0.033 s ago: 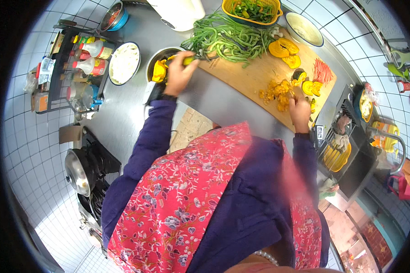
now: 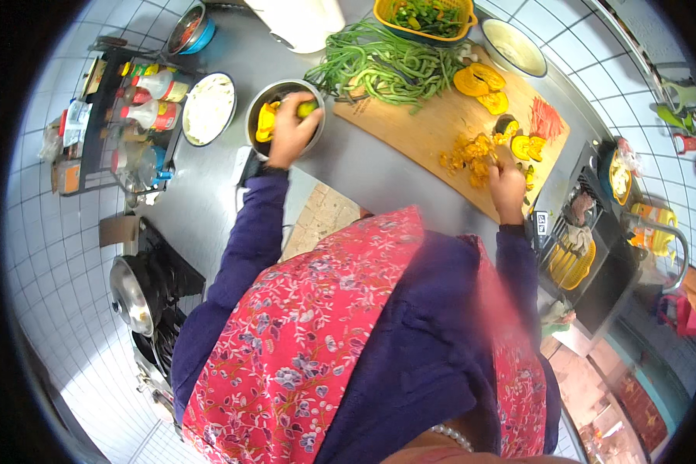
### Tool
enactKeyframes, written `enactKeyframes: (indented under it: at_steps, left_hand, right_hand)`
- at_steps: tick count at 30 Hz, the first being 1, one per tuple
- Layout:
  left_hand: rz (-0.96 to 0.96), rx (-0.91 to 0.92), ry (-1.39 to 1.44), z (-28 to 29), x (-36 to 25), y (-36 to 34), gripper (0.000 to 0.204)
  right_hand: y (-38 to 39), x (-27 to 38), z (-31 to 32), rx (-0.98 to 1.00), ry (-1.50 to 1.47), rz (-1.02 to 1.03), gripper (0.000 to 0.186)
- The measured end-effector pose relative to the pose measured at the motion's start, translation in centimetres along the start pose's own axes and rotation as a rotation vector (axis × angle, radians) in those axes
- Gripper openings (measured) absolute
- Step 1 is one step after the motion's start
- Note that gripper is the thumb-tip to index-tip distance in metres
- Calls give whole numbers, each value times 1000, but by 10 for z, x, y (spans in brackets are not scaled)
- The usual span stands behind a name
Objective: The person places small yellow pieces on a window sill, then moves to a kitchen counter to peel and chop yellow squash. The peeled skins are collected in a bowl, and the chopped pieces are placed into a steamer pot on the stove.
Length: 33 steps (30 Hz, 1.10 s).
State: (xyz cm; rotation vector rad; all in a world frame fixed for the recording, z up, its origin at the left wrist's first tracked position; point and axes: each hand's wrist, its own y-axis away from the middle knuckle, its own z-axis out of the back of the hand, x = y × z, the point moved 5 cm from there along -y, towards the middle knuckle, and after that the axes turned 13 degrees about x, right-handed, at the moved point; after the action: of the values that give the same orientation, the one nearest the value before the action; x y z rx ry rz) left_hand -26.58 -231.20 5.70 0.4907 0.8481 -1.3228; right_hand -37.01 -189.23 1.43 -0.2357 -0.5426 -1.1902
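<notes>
My left hand (image 2: pixel 288 130) is over a steel bowl (image 2: pixel 320 138) at the left of the board, closed around a green-skinned pumpkin piece (image 2: pixel 307 108). Yellow pumpkin pieces (image 2: pixel 266 122) lie inside that bowl. On the wooden cutting board (image 2: pixel 417 139), my right hand (image 2: pixel 508 189) rests with its fingers curled beside a heap of orange pumpkin pulp (image 2: pixel 469 158); what they hold, if anything, is hidden. Cut pumpkin slices (image 2: pixel 527 148) lie just beyond that hand, and larger pumpkin pieces (image 2: pixel 479 79) sit farther back on the board.
Long green beans (image 2: pixel 402 73) cover the board's back left, and pale red shreds (image 2: pixel 546 120) its right corner. A yellow basket of cut vegetables (image 2: pixel 472 23) and a white bowl (image 2: pixel 537 68) stand behind. At left are a white-filled dish (image 2: pixel 209 108) and a bottle rack (image 2: pixel 93 147).
My left hand has moved left and slightly down, from the bowl's right rim to over the bowl, with the pumpkin piece in it. My right hand stays beside the pulp.
</notes>
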Motion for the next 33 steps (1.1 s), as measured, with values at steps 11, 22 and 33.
enactKeyframes:
  at_steps: [11,22,33]
  left_hand:
    - [-404,162,-115,-127,-97,-66,20]
    - [-906,639,-713,-325,-158,-157,25]
    - [-1014,587,-673,-275,-159,-154,18]
  right_hand:
    - [9,-8,11,-82,3,-65,19]
    - [39,-35,23,-56,-111,-185,22]
    - [35,-26,17,-150,-27,-94,21]
